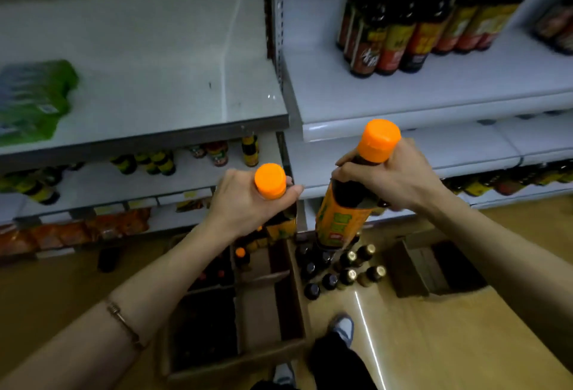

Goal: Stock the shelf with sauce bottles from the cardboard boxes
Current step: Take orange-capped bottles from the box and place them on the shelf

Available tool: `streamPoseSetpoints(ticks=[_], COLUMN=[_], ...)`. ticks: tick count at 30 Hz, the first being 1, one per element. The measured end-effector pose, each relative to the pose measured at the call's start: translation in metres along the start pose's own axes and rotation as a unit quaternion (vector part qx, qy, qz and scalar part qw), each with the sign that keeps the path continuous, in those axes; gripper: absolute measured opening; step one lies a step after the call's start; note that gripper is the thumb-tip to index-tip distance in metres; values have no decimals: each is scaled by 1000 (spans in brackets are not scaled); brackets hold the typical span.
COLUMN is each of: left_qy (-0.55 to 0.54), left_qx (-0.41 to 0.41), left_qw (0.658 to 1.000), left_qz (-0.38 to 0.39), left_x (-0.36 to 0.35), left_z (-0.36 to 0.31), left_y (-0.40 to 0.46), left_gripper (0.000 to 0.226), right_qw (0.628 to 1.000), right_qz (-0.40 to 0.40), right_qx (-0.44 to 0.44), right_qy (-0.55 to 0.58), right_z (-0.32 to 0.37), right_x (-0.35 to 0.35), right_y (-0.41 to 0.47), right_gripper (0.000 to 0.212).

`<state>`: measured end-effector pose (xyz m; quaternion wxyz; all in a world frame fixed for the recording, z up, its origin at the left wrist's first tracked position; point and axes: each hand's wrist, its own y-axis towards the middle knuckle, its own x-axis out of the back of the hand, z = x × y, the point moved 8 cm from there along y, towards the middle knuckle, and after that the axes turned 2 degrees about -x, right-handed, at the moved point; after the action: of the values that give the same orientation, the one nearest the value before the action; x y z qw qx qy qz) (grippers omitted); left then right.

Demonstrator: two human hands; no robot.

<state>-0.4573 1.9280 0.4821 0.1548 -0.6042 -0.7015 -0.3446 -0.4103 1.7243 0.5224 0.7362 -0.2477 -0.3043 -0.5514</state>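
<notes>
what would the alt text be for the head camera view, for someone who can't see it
A person's left hand and right hand each grip an orange-capped sauce bottle, left bottle and right bottle, by the neck, above open cardboard boxes on the floor. Ahead, a white shelf holds a row of dark bottles.

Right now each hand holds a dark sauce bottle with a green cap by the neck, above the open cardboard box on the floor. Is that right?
Not quite: the caps are orange, not green. The head view shows the left hand and the right hand each gripping a dark sauce bottle with an orange cap, the left-hand bottle and the right-hand bottle, by the neck above the open cardboard box.
</notes>
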Motion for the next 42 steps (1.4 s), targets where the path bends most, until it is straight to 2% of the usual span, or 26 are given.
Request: streamPoseSetpoints(ticks=[4,7,10,14,16,20,25,29,35,39,42], left_qy=[-23,-46,-76,-139,-167,-201,-267,-271,-280,-302,-301], left_qx=[-65,-124,-173,-227,-244,-262,-247,-263,-298,-299,-311], left_qw=[998,991,982,964,954,940,917,906,888,873,861], left_qz=[-8,-4,7,32,47,85,163,194,212,238,267], left_x=[21,31,33,17,1,-40,-103,-149,-220,-265,-307], left_z=[-64,-115,-169,-236,-267,-331,-405,-471,-554,-599,-634], left_y=[28,43,57,77,86,103,115,117,123,131,135], left_gripper=[64,72,74,71,71,62,44,20,28,17,15], right_qw=[998,995,990,984,982,973,966,960,943,936,926], right_qz=[-49,-92,-133,-176,-189,-229,-257,-274,-326,-342,-369], right_qx=[24,32,43,27,17,-10,-32,-50,-64,-77,-78], right_qy=[17,28,35,23,14,23,14,9,2,2,3], right_z=[41,61,71,63,54,24,-27,-67,-130,-171,-206], right_x=[64,113,160,220,249,306,371,420,495,538,571], right_y=[-23,-41,-62,-86,-98,-124,-146,-169,-211,-225,-232], right_gripper=[38,33,21,29,17,29,31,24,28,27,45])
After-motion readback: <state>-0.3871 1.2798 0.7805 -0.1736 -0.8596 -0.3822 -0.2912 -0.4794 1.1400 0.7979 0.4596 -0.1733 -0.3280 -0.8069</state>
